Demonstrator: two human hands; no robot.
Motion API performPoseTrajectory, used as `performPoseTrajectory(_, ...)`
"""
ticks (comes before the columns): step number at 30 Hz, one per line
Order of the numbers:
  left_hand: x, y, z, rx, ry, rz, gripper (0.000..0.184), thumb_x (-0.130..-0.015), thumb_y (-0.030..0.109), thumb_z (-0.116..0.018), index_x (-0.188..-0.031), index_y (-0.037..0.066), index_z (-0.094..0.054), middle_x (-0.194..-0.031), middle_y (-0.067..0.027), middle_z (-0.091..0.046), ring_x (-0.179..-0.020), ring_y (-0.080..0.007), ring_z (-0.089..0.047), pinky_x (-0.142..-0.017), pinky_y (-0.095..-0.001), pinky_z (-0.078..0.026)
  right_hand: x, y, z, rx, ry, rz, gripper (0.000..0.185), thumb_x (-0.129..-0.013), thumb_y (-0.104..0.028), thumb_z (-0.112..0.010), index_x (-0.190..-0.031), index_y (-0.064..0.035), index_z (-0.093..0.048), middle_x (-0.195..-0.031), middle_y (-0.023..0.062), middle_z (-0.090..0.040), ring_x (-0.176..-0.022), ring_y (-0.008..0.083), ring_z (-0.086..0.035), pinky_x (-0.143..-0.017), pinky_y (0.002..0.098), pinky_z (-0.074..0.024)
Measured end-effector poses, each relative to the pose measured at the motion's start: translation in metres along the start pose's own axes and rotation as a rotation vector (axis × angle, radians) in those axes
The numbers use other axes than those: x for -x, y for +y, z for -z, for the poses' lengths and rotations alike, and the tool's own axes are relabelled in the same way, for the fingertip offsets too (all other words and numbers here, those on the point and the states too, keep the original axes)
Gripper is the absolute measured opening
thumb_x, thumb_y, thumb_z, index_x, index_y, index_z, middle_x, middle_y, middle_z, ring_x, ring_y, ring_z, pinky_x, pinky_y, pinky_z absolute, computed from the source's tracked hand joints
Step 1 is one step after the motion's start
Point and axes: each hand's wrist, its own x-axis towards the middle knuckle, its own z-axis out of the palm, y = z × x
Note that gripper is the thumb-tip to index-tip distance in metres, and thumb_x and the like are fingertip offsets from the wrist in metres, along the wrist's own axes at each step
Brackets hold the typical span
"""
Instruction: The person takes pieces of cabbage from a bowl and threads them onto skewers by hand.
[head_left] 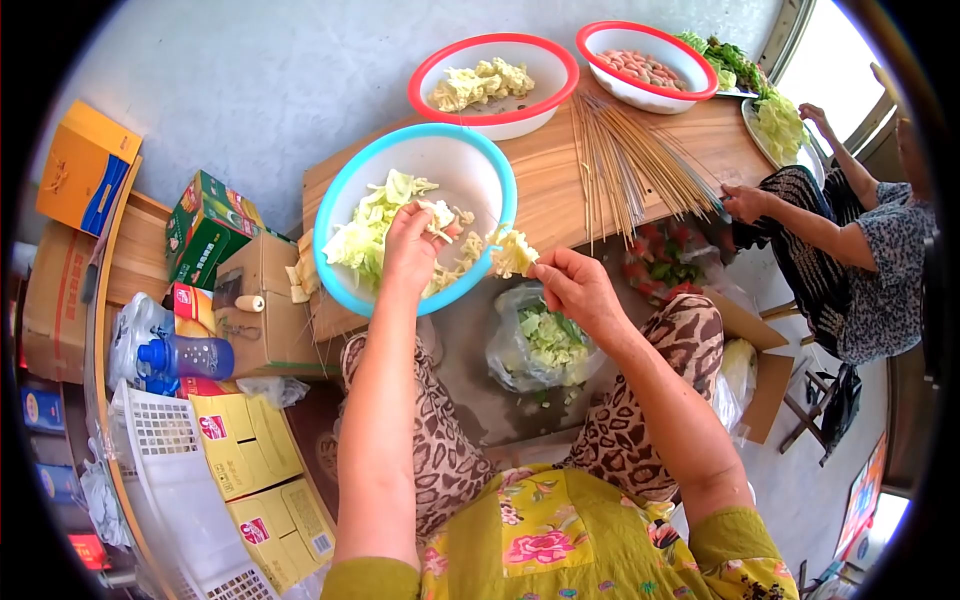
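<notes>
Over the blue-rimmed basin (495,165), my left hand (408,245) has its fingers closed on a small pale piece of cauliflower (438,218). My right hand (572,285), to the right of the basin, pinches a yellowish cauliflower piece (513,253) that hangs at the basin's right edge. Green cabbage leaves (375,225) lie in the left part of that basin, with more small pale pieces near its lower right. Below my right hand, on the floor, a clear plastic bag (545,345) holds chopped green leaves.
Behind stand a red-rimmed basin (545,112) of cauliflower and another (630,95) of pinkish pieces. Many thin skewers (640,160) lie on the wooden table (555,190). A person (870,250) sits at the right. Cartons (260,310) and a white crate (170,480) stand left.
</notes>
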Motion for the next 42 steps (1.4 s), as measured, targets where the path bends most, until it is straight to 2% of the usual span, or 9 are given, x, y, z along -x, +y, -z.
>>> performPoseTrajectory(2,-0.002,0.002,0.002,0.023,-0.042,-0.032,0.013,-0.085,0.006,-0.058,-0.096,0.007,-0.054,-0.096,-0.0055,-0.058,-0.082,-0.017,-0.06,-0.071,-0.0345,-0.052,0.0,0.0,-0.001,0.006,-0.008,-0.004,0.014,-0.09,-0.014,-0.056,-0.085,-0.0019,-0.061,-0.054,-0.0019,-0.05,-0.05,0.0042,-0.044,-0.045,0.0216,-0.0336)
performPoseTrajectory(4,-0.002,0.005,0.003,-0.192,0.112,-0.081,0.016,-0.083,0.005,-0.061,-0.097,0.006,-0.055,-0.092,-0.0044,-0.059,-0.082,-0.0147,-0.059,-0.074,-0.0318,-0.051,-0.001,-0.001,-0.003,0.022,-0.014,-0.014,0.014,-0.09,-0.014,-0.056,-0.085,-0.002,-0.061,-0.054,-0.0018,-0.05,-0.049,0.0042,-0.044,-0.045,0.0219,-0.0333)
performPoseTrajectory(7,-0.003,0.007,0.006,-0.409,0.14,-0.178,0.016,-0.083,0.006,-0.062,-0.098,0.008,-0.056,-0.091,-0.0032,-0.06,-0.082,-0.0122,-0.057,-0.075,-0.0295,-0.05,-0.002,0.0,-0.005,0.019,-0.013,-0.021,0.014,-0.09,-0.014,-0.056,-0.086,-0.002,-0.061,-0.054,-0.0018,-0.05,-0.049,0.0041,-0.043,-0.045,0.022,-0.033)
performPoseTrajectory(11,0.0,0.011,0.006,-0.437,0.071,-0.289,0.017,-0.083,0.005,-0.061,-0.1,0.007,-0.057,-0.094,-0.0033,-0.06,-0.083,-0.0127,-0.057,-0.074,-0.0291,-0.051,-0.004,0.002,-0.008,0.007,-0.02,-0.03,0.013,-0.09,-0.014,-0.056,-0.086,-0.0022,-0.061,-0.054,-0.0018,-0.05,-0.049,0.0042,-0.042,-0.045,0.022,-0.0327)
performPoseTrajectory(13,0.007,0.016,0.001,-0.136,0.077,-0.086,0.02,-0.085,0.005,-0.059,-0.104,0.005,-0.057,-0.096,-0.0045,-0.06,-0.083,-0.0147,-0.059,-0.075,-0.0299,-0.052,-0.004,0.002,-0.009,0.028,-0.024,-0.031,0.013,-0.09,-0.014,-0.056,-0.086,-0.0023,-0.061,-0.054,-0.0018,-0.05,-0.049,0.0043,-0.042,-0.045,0.022,-0.0324)
performPoseTrajectory(16,0.016,0.021,-0.002,0.013,-0.033,0.007,0.018,-0.087,0.006,-0.058,-0.105,0.006,-0.056,-0.095,-0.0057,-0.059,-0.086,-0.0201,-0.061,-0.077,-0.0334,-0.054,-0.005,0.001,-0.011,0.036,-0.033,-0.038,0.013,-0.09,-0.014,-0.056,-0.085,-0.0023,-0.061,-0.055,-0.0016,-0.05,-0.049,0.0045,-0.042,-0.045,0.0222,-0.0322)
performPoseTrajectory(25,0.02,0.019,0.004,-0.017,-0.136,0.046,0.013,-0.086,0.007,-0.061,-0.098,0.006,-0.055,-0.092,-0.0054,-0.06,-0.078,-0.0179,-0.062,-0.071,-0.0284,-0.052,-0.004,0.003,-0.015,0.094,-0.066,-0.001,0.015,-0.09,-0.015,-0.056,-0.083,-0.0021,-0.06,-0.055,-0.0012,-0.05,-0.05,0.0055,-0.043,-0.046,0.0233,-0.0337)
performPoseTrajectory(31,0.025,0.018,-0.001,-0.073,-0.183,0.045,0.017,-0.084,0.009,-0.066,-0.097,0.007,-0.056,-0.091,-0.0037,-0.06,-0.079,-0.0161,-0.061,-0.071,-0.0272,-0.051,-0.003,-0.001,-0.017,0.119,-0.081,-0.011,0.016,-0.09,-0.016,-0.056,-0.085,-0.0017,-0.06,-0.056,-0.0004,-0.05,-0.052,0.0062,-0.044,-0.048,0.0243,-0.0354)
performPoseTrajectory(42,0.029,0.02,-0.006,-0.103,-0.198,0.027,0.019,-0.084,0.008,-0.065,-0.1,0.006,-0.056,-0.092,-0.0043,-0.06,-0.081,-0.0155,-0.061,-0.072,-0.0275,-0.052,-0.003,0.001,-0.017,0.117,-0.091,-0.01,0.016,-0.09,-0.016,-0.056,-0.086,-0.0009,-0.06,-0.057,0.0,-0.051,-0.053,0.0062,-0.045,-0.049,0.0241,-0.0359)
